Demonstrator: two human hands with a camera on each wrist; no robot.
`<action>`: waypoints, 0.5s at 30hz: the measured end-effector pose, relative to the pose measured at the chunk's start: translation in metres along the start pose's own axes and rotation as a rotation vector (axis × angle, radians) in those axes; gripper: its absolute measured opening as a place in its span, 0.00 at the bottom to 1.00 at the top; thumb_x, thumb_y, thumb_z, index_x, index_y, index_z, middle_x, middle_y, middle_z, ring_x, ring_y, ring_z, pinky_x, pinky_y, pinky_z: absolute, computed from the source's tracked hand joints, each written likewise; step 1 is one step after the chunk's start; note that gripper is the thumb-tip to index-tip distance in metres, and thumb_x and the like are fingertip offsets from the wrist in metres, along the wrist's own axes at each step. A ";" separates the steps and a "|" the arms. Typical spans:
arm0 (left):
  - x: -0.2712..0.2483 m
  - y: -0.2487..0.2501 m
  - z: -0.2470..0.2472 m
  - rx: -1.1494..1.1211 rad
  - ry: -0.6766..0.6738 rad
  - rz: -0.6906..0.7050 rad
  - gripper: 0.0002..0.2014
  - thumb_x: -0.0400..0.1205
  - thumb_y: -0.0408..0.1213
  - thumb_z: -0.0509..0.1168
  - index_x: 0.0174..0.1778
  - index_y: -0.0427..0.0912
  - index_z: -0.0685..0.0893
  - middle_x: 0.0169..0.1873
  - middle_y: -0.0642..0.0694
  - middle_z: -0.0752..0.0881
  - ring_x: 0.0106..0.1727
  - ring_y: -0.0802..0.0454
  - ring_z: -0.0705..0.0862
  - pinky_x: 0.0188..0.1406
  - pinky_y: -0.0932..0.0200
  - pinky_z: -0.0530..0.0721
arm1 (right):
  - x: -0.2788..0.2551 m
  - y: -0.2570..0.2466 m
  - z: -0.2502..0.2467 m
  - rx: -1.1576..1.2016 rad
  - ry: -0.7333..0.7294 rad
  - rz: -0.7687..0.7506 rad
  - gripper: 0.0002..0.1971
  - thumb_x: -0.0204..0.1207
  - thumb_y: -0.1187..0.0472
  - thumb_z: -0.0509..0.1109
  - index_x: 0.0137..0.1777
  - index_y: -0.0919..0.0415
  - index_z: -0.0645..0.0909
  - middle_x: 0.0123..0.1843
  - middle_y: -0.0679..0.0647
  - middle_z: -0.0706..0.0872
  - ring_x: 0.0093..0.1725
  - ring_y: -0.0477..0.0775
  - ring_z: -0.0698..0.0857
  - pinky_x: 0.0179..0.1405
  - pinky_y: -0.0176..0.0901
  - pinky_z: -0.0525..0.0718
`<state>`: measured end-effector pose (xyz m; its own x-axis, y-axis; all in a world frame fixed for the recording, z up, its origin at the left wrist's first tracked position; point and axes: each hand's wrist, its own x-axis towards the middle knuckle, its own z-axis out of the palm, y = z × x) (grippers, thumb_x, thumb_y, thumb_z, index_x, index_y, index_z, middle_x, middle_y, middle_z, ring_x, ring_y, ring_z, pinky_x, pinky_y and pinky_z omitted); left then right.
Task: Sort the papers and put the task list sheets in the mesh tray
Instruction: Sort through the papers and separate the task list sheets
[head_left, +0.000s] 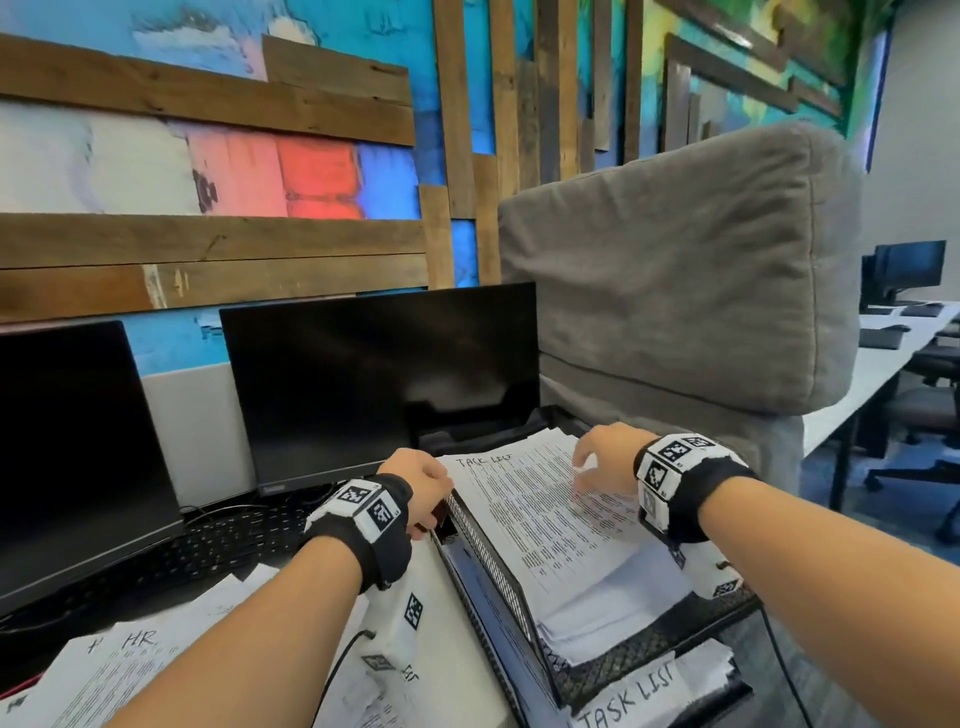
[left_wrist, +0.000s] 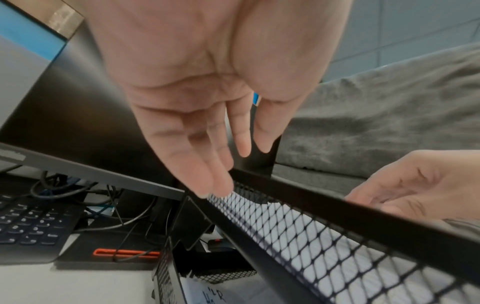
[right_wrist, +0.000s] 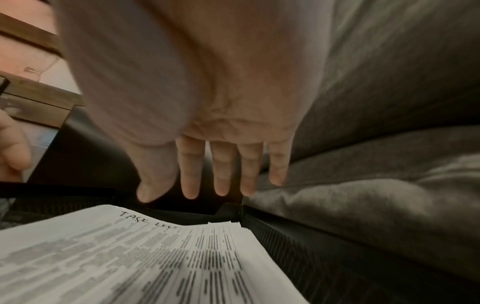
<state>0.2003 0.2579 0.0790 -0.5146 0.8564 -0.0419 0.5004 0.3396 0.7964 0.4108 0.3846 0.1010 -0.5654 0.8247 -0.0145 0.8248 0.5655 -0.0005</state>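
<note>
1. The right hand (head_left: 605, 460) is hovering over the far right part of the sheets (head_left: 550, 514) in the tray (head_left: 485, 551), its fingers (right_wrist: 191, 170) straight and spread, holding nothing; the wrist view is showing a gap between the fingertips and the paper.
2. The left hand (head_left: 421, 486) is sitting at the tray's far left corner, fingers loosely extended and empty, with the fingertips (left_wrist: 207, 181) touching or almost touching the rim; which of the two cannot be told.
3. The sheets, headed "TASK LIST", are lying in the top tray as a loose stack, fanning out toward the near edge, where lower pages are sticking out unevenly.
4. A label (head_left: 631, 693) reading "TASK LIST" is hanging at the tray's near edge, so this seems to be the right compartment.
5. The step in hand appears to be settling the stack. To do it well, the right palm should be pressing down flat while the left is steadying the rim, then both should be nudging the edges square against the mesh walls.
6. Pushing too hard from one side risks buckling the top page.
7. More papers (head_left: 111, 673), one marked "HR", are lying on the desk's near left part beside the keyboard (head_left: 218, 545), probably awaiting sorting.
</note>
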 end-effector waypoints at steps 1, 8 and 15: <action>-0.006 0.001 -0.005 0.005 0.016 0.012 0.07 0.83 0.35 0.61 0.45 0.44 0.84 0.42 0.41 0.85 0.40 0.39 0.90 0.39 0.40 0.89 | -0.006 -0.001 -0.004 0.014 0.024 -0.007 0.20 0.76 0.42 0.68 0.66 0.47 0.79 0.69 0.49 0.79 0.65 0.54 0.81 0.63 0.48 0.79; -0.052 0.003 -0.055 0.037 0.107 0.012 0.08 0.83 0.34 0.60 0.49 0.40 0.84 0.46 0.35 0.87 0.42 0.39 0.90 0.42 0.41 0.90 | -0.040 -0.043 -0.044 0.097 0.160 -0.100 0.11 0.79 0.56 0.64 0.52 0.56 0.88 0.57 0.52 0.88 0.54 0.57 0.86 0.59 0.52 0.85; -0.096 -0.033 -0.117 0.082 0.201 -0.012 0.05 0.82 0.32 0.63 0.43 0.41 0.84 0.37 0.43 0.84 0.43 0.38 0.90 0.40 0.46 0.90 | -0.053 -0.131 -0.054 0.090 0.128 -0.235 0.14 0.79 0.62 0.61 0.56 0.62 0.87 0.56 0.56 0.88 0.56 0.60 0.86 0.60 0.54 0.84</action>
<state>0.1517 0.1190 0.1272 -0.6455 0.7599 0.0770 0.5444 0.3870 0.7442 0.3328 0.2677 0.1561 -0.7332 0.6689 0.1225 0.6648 0.7430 -0.0775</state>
